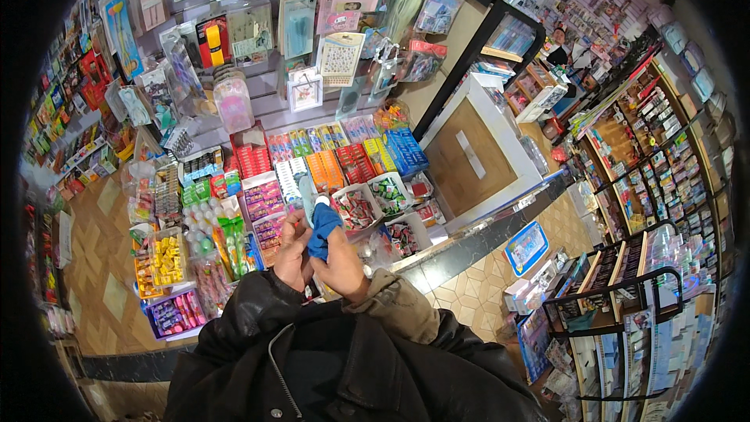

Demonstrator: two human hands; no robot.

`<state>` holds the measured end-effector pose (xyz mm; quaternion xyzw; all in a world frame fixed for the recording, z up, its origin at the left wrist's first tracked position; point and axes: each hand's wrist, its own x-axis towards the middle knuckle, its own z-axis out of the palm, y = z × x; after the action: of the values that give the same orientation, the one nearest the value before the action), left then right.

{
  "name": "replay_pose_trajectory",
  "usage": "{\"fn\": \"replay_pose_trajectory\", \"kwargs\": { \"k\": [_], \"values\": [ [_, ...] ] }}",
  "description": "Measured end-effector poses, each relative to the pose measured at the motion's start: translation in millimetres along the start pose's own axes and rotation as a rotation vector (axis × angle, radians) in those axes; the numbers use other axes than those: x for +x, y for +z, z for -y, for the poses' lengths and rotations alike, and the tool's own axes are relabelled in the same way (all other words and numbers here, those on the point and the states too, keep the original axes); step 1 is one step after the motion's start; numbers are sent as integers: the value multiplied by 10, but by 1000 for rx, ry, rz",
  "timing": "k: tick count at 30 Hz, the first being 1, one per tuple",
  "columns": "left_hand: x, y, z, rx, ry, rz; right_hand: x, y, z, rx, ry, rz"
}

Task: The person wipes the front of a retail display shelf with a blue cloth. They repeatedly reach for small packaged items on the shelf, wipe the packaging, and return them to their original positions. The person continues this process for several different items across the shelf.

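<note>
Both hands meet in front of my chest, over the front of a candy display. My right hand [343, 266] grips a crumpled blue cloth [323, 228]; a small white tip [321, 201] sticks out at its top. My left hand [293, 249] has its fingers closed at the lower end of a pale blue-grey flat, long item [306, 192], whose exact kind I cannot tell. The cloth touches this item's side, and its lower part is hidden by fingers and cloth. Just beyond are white packs [289, 177], orange packs [326, 169] and an open box of red-wrapped sweets [355, 208].
Packaged goods hang on a slatted wall [263, 91] ahead. A yellow tub [170, 258] and a purple box [176, 312] stand at left. To the right are a white-framed wooden counter panel [471, 149], a dark ledge [498, 214] and a black-framed rack [612, 293]. A person [559, 50] is farther back.
</note>
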<state>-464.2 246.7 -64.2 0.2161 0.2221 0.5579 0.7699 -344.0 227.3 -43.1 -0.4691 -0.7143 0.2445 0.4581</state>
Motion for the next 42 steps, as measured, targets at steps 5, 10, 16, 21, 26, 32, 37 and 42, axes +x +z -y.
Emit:
{"fn": "replay_pose_trajectory", "kwargs": {
  "k": [5,10,16,21,26,32,37,42],
  "values": [
    [20,-87,84,94,19,-60,-31,-22,-53,67,150,-75],
    [50,-196,122,598,182,-71,-58,-82,-158,102,218,-176],
    [-58,-34,-94,1687,758,70,-79,-96,-153,96,157,-248],
    [-87,85,-184,1544,715,11,-56,-110,-87,99,184,-258],
    [-78,31,-188,1535,809,-49,-36,-123,-26,128,149,-271],
    [-84,22,-177,1374,788,-50,-49,-106,-53,194,169,-263],
    [-75,-35,-156,1319,757,-41,-72,-99,-118,141,159,-268],
    [-12,-146,-135,1071,673,-83,-78,-108,-115,228,200,-295]
  ]
}}
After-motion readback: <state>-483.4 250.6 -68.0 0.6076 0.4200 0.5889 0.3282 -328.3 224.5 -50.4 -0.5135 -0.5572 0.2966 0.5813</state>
